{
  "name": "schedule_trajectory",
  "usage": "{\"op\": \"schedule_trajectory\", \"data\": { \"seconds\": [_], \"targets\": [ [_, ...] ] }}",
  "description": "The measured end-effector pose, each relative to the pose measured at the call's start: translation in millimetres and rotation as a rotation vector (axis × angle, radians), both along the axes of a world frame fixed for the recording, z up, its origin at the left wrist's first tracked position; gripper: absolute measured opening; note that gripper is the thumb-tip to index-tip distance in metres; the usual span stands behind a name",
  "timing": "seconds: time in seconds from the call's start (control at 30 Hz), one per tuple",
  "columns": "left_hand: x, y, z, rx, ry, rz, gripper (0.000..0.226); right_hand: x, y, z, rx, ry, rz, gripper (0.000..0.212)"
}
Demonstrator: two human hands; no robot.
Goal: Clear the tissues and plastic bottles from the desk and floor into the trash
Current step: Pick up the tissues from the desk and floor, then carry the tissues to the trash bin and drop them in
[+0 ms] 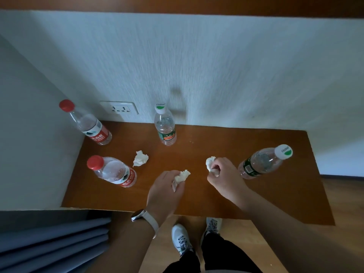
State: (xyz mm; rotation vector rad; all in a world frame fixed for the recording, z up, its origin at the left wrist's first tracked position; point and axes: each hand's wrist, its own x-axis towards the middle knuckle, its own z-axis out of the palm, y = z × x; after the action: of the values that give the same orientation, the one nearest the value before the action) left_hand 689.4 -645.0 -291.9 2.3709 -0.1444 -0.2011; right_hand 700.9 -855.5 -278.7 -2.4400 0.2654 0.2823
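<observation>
My left hand (165,191) grips a crumpled white tissue (183,175) just above the brown desk (216,146). My right hand (224,174) pinches a second crumpled tissue (210,162) over the desk's middle. A third tissue (140,158) lies loose on the desk, left of my hands. Two red-capped bottles stand on the left: one at the back corner (89,125), one near the front (112,171). A green-labelled bottle (165,126) stands at the back centre. Another green-labelled bottle (264,161) stands to the right of my right hand.
A white wall with a power socket (119,108) rises behind the desk, and a side wall closes it on the left. Blue curtain folds (53,245) hang at lower left. My shoes (181,238) stand on the wooden floor under the desk's front edge.
</observation>
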Motion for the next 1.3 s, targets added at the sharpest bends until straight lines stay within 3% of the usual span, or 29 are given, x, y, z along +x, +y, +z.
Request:
{"op": "schedule_trajectory", "data": {
  "seconds": [0.3,0.7,1.0,1.3],
  "targets": [
    [-7,-22,40,-0.071,-0.112,-0.119,0.029,-55,-9,62,0.113,-0.161,-0.167,0.029],
    [-35,-90,117,-0.082,-0.248,-0.253,0.034,-123,-75,113,0.155,-0.34,-0.337,0.026],
    [-113,-208,141,-0.139,-0.248,-0.388,0.033,-235,-187,138,0.15,-0.414,-0.504,0.024],
    [-217,-361,155,-0.186,-0.269,-0.691,0.027,-384,-312,150,0.078,-0.493,-0.718,0.021]
  ]
}}
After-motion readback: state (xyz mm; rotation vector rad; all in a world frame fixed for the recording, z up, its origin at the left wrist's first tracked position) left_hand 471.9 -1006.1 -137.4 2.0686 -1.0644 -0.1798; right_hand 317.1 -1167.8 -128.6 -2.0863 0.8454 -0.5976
